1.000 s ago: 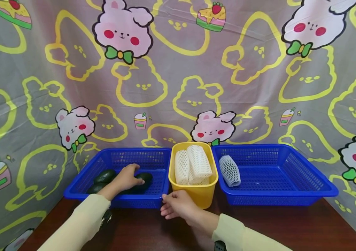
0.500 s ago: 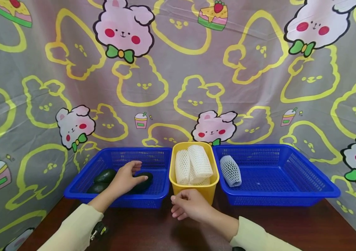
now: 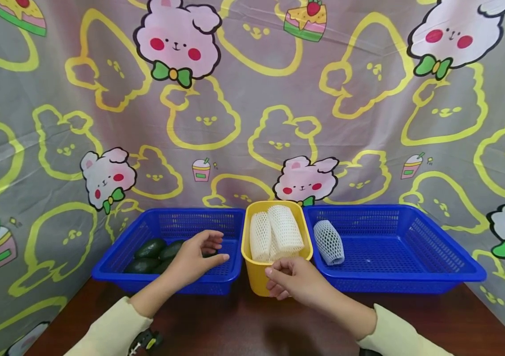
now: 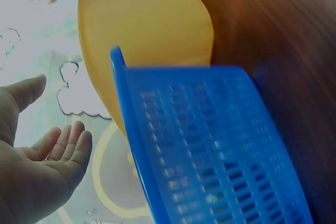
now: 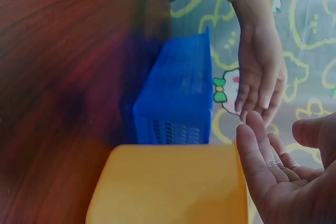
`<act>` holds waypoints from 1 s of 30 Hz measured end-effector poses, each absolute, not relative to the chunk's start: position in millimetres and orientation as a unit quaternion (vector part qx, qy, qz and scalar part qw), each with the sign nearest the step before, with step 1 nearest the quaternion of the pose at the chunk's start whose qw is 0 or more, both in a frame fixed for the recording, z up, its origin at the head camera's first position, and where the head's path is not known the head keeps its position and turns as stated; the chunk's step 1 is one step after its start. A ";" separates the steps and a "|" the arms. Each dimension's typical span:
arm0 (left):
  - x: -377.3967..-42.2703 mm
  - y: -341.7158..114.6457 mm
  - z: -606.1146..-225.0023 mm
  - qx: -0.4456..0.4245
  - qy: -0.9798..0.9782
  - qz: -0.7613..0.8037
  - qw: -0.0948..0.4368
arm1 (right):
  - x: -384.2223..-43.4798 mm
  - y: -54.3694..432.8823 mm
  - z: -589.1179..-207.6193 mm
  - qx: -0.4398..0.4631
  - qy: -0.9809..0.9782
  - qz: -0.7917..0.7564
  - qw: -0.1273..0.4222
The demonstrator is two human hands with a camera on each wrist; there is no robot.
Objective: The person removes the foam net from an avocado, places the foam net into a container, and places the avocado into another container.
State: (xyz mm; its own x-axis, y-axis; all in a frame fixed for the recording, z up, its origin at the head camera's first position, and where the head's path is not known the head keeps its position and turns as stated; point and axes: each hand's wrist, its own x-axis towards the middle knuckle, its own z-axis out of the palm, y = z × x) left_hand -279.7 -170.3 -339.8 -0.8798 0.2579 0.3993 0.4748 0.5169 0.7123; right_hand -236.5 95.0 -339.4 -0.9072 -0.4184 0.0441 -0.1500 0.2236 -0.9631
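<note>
My left hand (image 3: 199,254) hovers over the right part of the left blue basket (image 3: 208,287), thumb and fingers spread apart with nothing between them. Several dark green avocados (image 3: 150,248) lie in that basket, one partly hidden behind the hand. In front of the yellow bin (image 3: 257,282) is my right hand (image 3: 299,279), its fingers loosely bent and holding nothing. White foam net sleeves (image 3: 285,228) stand in the bin. In the right wrist view, the fingers (image 5: 254,150) of the right hand overlap the bin's rim.
A right blue basket (image 3: 395,284) holds a single plump, greyish foam net sleeve (image 3: 329,242) near its left wall. Both baskets flank the bin on a dark wooden table (image 3: 243,326). A patterned cloth (image 3: 252,123) hangs behind them.
My left hand has moved right, away from the avocado it was over, uncovering more avocados. My right hand has shifted right, from the left basket's corner to the front of the yellow bin.
</note>
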 end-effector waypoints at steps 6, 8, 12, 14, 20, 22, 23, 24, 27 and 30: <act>-268.5 -155.3 -340.4 -0.248 -0.850 -0.457 0.086 | -234.8 111.9 -333.9 -0.177 0.785 -0.586 0.098; -264.3 -150.2 -340.0 -0.256 -0.843 -0.468 0.066 | -235.4 118.8 -334.0 -0.178 0.787 -0.583 0.094; -257.3 -139.1 -340.0 -0.279 -0.819 -0.501 0.023 | -237.8 133.1 -334.2 -0.167 0.794 -0.579 0.083; -254.6 -132.9 -341.8 -0.292 -0.808 -0.511 0.007 | -240.2 139.7 -334.5 -0.160 0.796 -0.579 0.075; -248.4 -111.0 -350.8 -0.316 -0.793 -0.519 -0.037 | -249.0 156.8 -331.7 -0.124 0.813 -0.567 0.036; -247.5 -103.5 -353.7 -0.321 -0.791 -0.518 -0.047 | -252.1 162.0 -329.6 -0.110 0.821 -0.560 0.021; -247.2 -99.7 -354.8 -0.323 -0.790 -0.518 -0.051 | -253.8 164.4 -328.5 -0.102 0.824 -0.558 0.013; -247.0 -95.8 -356.0 -0.325 -0.789 -0.519 -0.054 | -255.3 166.8 -327.3 -0.095 0.827 -0.555 0.006; -246.3 -83.8 -359.0 -0.331 -0.780 -0.526 -0.070 | -260.4 174.0 -325.0 -0.083 0.835 -0.544 -0.015; -245.5 -70.9 -363.2 -0.337 -0.772 -0.531 -0.090 | -265.8 180.3 -324.4 -0.075 0.842 -0.533 -0.031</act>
